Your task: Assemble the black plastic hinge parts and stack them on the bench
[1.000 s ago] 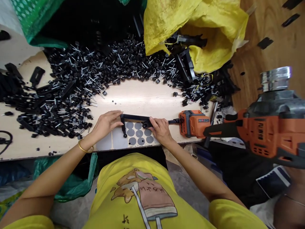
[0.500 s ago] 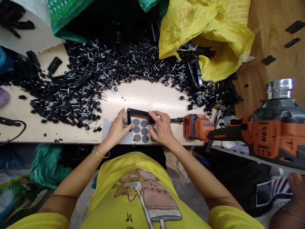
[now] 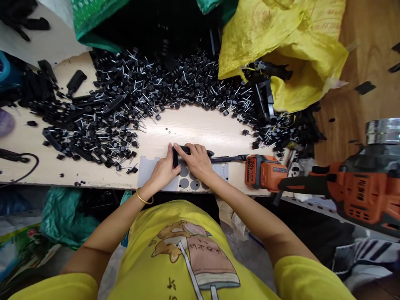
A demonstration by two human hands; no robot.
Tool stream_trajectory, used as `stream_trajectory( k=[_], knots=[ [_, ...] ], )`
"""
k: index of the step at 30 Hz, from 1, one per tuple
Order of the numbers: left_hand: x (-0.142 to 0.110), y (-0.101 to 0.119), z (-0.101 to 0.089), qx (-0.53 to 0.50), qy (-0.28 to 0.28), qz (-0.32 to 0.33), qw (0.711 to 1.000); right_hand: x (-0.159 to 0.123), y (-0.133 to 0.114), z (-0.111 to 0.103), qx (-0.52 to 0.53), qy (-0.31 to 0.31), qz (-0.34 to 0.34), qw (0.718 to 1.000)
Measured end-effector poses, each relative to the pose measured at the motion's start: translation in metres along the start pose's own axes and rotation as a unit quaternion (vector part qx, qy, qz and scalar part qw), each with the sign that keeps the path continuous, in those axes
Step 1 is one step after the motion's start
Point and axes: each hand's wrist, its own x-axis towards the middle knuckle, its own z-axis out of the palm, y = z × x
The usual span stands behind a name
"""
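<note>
A black plastic bracket (image 3: 185, 150) lies near the front edge of the wooden table (image 3: 200, 129), over a white sheet (image 3: 146, 167) carrying several round grey pads. My left hand (image 3: 164, 170) is closed on the bracket's left end, thumb along its short leg. My right hand (image 3: 195, 160) rests on top of the bracket, fingers curled over its bar and covering most of it. An orange cordless screwdriver (image 3: 265, 171) lies just right of my right hand, its long bit (image 3: 228, 158) pointing at the bracket.
A wide arc of small black parts with metal pins (image 3: 134, 96) rings the work spot. A yellow sack (image 3: 281, 50) sits at back right, a green one (image 3: 93, 21) at back left. A large orange power tool (image 3: 362, 187) fills the right edge. A black cable (image 3: 18, 158) lies at left.
Both hands have drawn together at the bracket's left end. My right hand slid left along the bar and now covers it; the left moved in beside it.
</note>
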Motion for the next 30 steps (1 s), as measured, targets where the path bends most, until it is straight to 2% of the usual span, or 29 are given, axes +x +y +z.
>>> stream_trajectory(
  k=[4, 7, 8, 10, 12, 13, 15, 16, 17, 21, 24, 27, 30],
  knots=[
    [0.002, 0.002, 0.003, 0.005, 0.018, -0.025, 1.000, 0.003, -0.002, 0.000, -0.007, -0.002, 0.001, 1.000],
    [-0.002, 0.000, -0.008, 0.025, -0.025, -0.007, 0.999, 0.006, -0.002, 0.000, -0.006, -0.008, 0.000, 1.000],
    [-0.005, 0.001, -0.013, 0.044, -0.018, 0.007, 0.999, 0.007, -0.002, 0.000, 0.001, -0.008, -0.002, 1.000],
    [-0.011, 0.004, -0.024, 0.091, 0.055, 0.059, 0.993, 0.006, -0.004, -0.003, 0.027, 0.008, -0.005, 1.000],
    [-0.014, 0.010, -0.031, 0.130, 0.139, 0.165, 0.968, 0.000, -0.005, -0.008, 0.059, 0.062, 0.020, 0.996],
    [-0.014, 0.013, -0.032, 0.144, 0.154, 0.227, 0.951, -0.005, -0.004, -0.011, 0.069, 0.103, 0.051, 0.991],
    [-0.007, 0.017, -0.030, 0.174, 0.118, 0.328, 0.921, -0.020, 0.005, -0.017, 0.076, 0.176, 0.127, 0.973],
    [-0.001, 0.017, -0.027, 0.194, 0.088, 0.354, 0.911, -0.030, 0.012, -0.019, 0.079, 0.189, 0.147, 0.968],
    [0.006, 0.015, -0.025, 0.217, 0.063, 0.363, 0.904, -0.039, 0.020, -0.019, 0.083, 0.181, 0.146, 0.969],
    [0.028, 0.005, -0.024, 0.286, 0.012, 0.375, 0.882, -0.068, 0.056, -0.007, 0.076, 0.078, 0.067, 0.992],
    [0.034, 0.001, -0.031, 0.311, -0.016, 0.399, 0.862, -0.072, 0.066, 0.007, 0.037, 0.075, 0.075, 0.994],
    [0.033, 0.003, -0.030, 0.323, -0.010, 0.400, 0.858, -0.066, 0.059, 0.016, 0.011, 0.090, 0.087, 0.992],
    [0.031, 0.006, -0.017, 0.313, 0.043, 0.375, 0.871, -0.059, 0.048, 0.020, -0.001, 0.109, 0.129, 0.986]
  ],
)
